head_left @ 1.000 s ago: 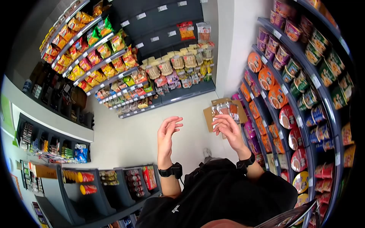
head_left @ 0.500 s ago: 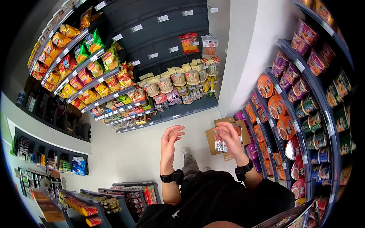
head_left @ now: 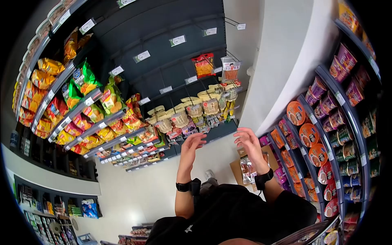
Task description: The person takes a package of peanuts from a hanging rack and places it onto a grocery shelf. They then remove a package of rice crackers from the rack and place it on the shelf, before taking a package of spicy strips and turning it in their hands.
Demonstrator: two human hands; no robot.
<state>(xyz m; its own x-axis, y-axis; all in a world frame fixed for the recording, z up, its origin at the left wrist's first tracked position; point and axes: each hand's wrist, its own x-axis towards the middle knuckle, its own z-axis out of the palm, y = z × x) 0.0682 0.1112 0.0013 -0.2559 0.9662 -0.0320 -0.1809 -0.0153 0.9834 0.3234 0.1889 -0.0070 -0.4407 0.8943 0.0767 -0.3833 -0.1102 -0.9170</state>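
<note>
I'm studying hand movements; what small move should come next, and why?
Perhaps lower the right hand toward the packets in the open box: it and the left hand look empty, the box shows beneath the right one, and the rack has hooks without packs.

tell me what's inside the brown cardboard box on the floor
Shiny silvery plastic packets show inside the brown cardboard box; the right hand hides part, and anything beneath is covered.

From my screen's centre, chips [head_left: 93,113] sit on a shelf [head_left: 74,116] at nine, bags [head_left: 211,106] hang at twelve, a pillar [head_left: 281,61] stands at two and cups [head_left: 318,155] line racks [head_left: 353,128] at three. At four-thirty I see packets [head_left: 248,169] in a box [head_left: 236,169] on the floor [head_left: 130,196], near the racks. The left hand [head_left: 192,149] is at six, the right hand [head_left: 251,148] at four.
</note>
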